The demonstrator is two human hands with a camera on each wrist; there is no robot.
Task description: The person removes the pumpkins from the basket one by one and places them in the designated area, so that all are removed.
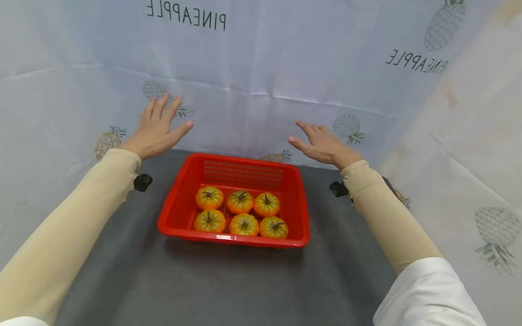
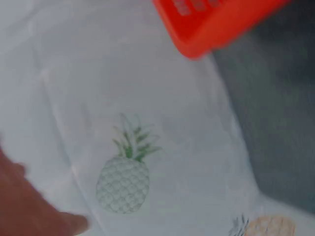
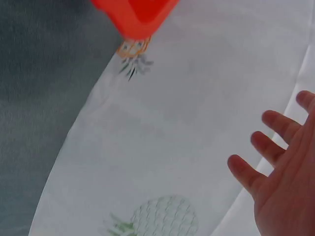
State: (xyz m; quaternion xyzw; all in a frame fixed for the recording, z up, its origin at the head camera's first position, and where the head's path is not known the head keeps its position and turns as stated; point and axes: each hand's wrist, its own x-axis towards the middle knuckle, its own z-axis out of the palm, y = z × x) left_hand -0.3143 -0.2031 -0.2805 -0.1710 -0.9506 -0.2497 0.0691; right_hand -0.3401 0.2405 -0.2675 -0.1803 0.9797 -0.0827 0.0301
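A red plastic basket (image 1: 299, 200) with slotted sides stands on the dark grey table. Inside it several small orange-and-green pumpkins (image 1: 241, 202) sit in two rows. My left hand (image 1: 159, 131) is raised beyond the basket's back left corner, fingers spread, touching nothing. On the other side my right hand (image 1: 323, 143) hovers past the back right corner with its fingers extended and nothing held. Each wrist view catches only a corner of the basket, at the top. The left wrist view shows just a blurred part of the left hand (image 2: 29, 206); several right-hand fingers (image 3: 243, 172) show in the right wrist view.
White cloth (image 1: 256, 51) printed with pineapples hangs behind the table and along both sides. The grey table surface (image 1: 232, 295) extends in front of the basket. Small black devices (image 1: 143, 182) are worn at both wrists.
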